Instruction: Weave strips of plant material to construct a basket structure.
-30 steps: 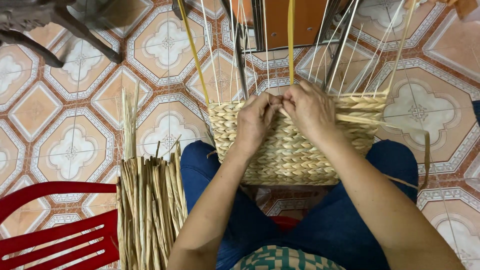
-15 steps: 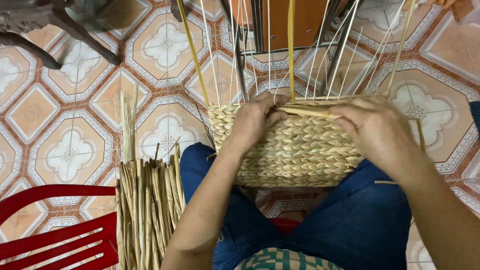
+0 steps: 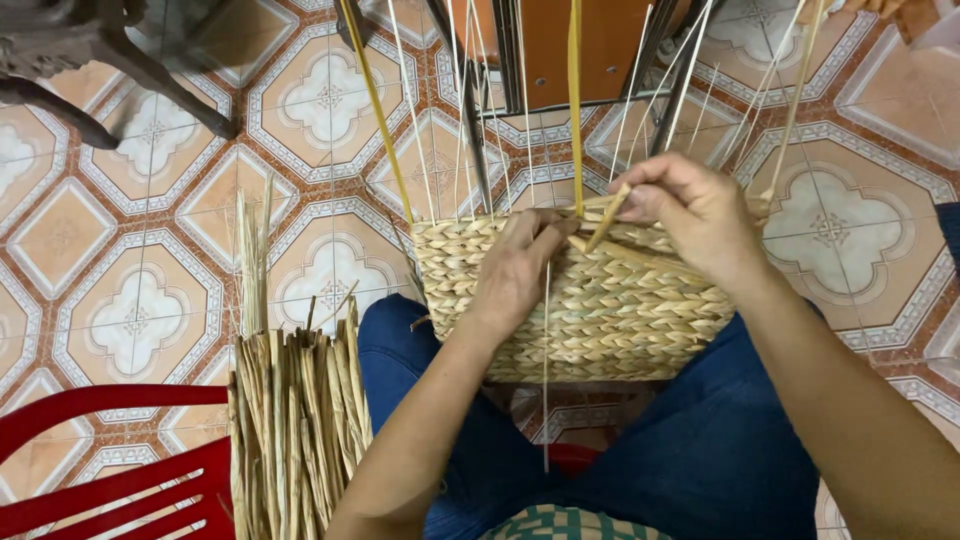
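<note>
Woven basket (image 3: 590, 300) wall mostly built below both hands, stakes still bare above; left hand (image 3: 520, 265) presses rim, right hand (image 3: 695, 215) pinches a strand (image 3: 608, 218).

The tiled floor (image 3: 140, 290) (peach and white, with star-like patterns) carries dark furniture legs (image 3: 150, 75) at eleven o'clock, a metal frame (image 3: 510, 60) at twelve, and a red plastic chair (image 3: 110, 460) at seven.
</note>
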